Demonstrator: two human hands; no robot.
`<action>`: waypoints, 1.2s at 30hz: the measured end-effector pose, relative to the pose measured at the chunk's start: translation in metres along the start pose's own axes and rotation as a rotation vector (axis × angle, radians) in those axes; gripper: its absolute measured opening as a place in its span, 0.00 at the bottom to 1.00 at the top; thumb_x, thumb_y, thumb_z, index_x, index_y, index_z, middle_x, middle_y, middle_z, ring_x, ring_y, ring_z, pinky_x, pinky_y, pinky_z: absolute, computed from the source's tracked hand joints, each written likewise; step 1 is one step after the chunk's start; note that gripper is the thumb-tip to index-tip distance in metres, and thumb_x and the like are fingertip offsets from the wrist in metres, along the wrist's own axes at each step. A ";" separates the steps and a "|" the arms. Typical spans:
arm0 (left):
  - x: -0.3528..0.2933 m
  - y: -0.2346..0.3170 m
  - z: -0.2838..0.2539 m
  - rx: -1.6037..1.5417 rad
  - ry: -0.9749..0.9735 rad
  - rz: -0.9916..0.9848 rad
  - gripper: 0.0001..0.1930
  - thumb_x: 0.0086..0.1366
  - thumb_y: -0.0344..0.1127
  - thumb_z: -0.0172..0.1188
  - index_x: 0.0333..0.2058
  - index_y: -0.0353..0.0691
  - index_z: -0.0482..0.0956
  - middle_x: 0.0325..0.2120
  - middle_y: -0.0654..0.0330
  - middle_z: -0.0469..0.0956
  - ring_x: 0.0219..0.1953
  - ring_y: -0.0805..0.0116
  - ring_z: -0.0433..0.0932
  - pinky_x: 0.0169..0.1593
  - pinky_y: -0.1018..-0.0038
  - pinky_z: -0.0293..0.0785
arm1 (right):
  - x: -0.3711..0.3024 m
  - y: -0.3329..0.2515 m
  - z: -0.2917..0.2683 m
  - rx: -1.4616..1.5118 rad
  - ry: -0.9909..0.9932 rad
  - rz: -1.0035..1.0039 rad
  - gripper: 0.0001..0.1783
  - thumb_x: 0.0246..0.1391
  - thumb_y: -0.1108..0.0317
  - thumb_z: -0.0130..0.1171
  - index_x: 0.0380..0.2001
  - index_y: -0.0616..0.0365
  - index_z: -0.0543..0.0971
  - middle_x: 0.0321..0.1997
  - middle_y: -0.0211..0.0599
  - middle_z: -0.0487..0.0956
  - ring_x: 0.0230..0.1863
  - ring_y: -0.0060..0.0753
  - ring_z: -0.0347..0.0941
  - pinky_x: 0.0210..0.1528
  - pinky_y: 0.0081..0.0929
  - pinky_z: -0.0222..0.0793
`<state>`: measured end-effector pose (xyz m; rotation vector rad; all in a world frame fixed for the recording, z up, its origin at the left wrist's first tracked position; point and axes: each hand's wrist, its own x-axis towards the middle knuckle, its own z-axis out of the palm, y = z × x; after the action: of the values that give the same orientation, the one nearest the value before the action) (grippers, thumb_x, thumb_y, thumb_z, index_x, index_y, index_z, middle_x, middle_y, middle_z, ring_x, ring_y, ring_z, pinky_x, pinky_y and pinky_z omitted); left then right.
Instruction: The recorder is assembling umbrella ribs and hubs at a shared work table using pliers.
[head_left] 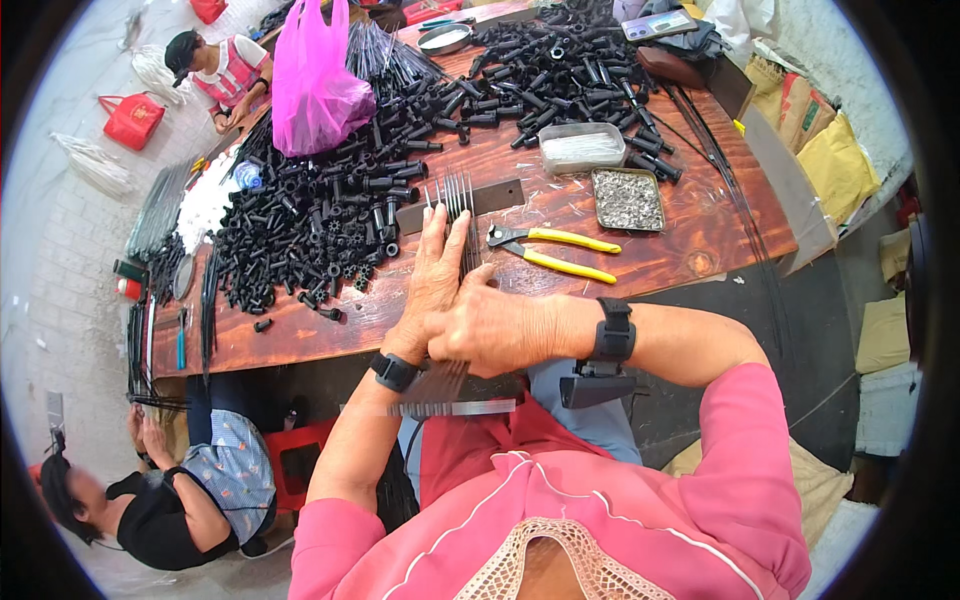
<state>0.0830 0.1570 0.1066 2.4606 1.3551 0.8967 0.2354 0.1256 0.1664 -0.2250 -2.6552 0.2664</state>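
Note:
My left hand [432, 285] lies flat along a bundle of thin dark metal rods [458, 205] at the near edge of the wooden table [690, 240]. The rod tips fan out past my fingertips over a dark flat bar [500, 197]. My right hand [490, 328] crosses over the left one and closes around the same bundle near my wrist. The lower rod ends [440, 385] stick out below my hands toward my lap. Both wrists wear black bands.
A big heap of black plastic tube fittings [330, 215] covers the table's left and far side. Yellow-handled pliers [560, 252], a tray of small metal bits [627, 198], a clear box [582, 148] and a pink bag [312, 85] are nearby. One person [160, 505] sits low left, another [225, 75] far left.

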 end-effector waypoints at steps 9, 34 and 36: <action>0.004 0.001 0.005 0.259 -0.047 0.087 0.31 0.62 0.37 0.53 0.62 0.31 0.59 0.65 0.38 0.52 0.69 0.41 0.47 0.69 0.52 0.45 | -0.006 -0.029 0.019 -0.090 -0.036 -0.163 0.08 0.38 0.67 0.60 0.19 0.62 0.78 0.24 0.43 0.74 0.25 0.37 0.79 0.24 0.33 0.74; 0.005 0.010 -0.001 0.365 -0.123 -0.004 0.35 0.62 0.44 0.57 0.64 0.35 0.59 0.66 0.44 0.52 0.70 0.49 0.48 0.69 0.50 0.41 | -0.099 0.189 -0.096 -0.571 -0.080 0.729 0.03 0.41 0.76 0.56 0.20 0.64 0.77 0.26 0.53 0.79 0.33 0.55 0.78 0.36 0.44 0.74; 0.006 0.010 0.000 0.363 -0.126 -0.003 0.35 0.62 0.44 0.57 0.64 0.36 0.58 0.67 0.44 0.52 0.70 0.49 0.48 0.69 0.50 0.41 | -0.104 0.191 -0.097 -0.603 -0.080 0.723 0.04 0.42 0.75 0.55 0.22 0.65 0.77 0.26 0.53 0.79 0.33 0.56 0.78 0.36 0.45 0.74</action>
<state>0.0922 0.1558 0.1135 2.7190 1.5932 0.5185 0.3934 0.3041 0.1641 -1.3871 -2.5502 -0.3259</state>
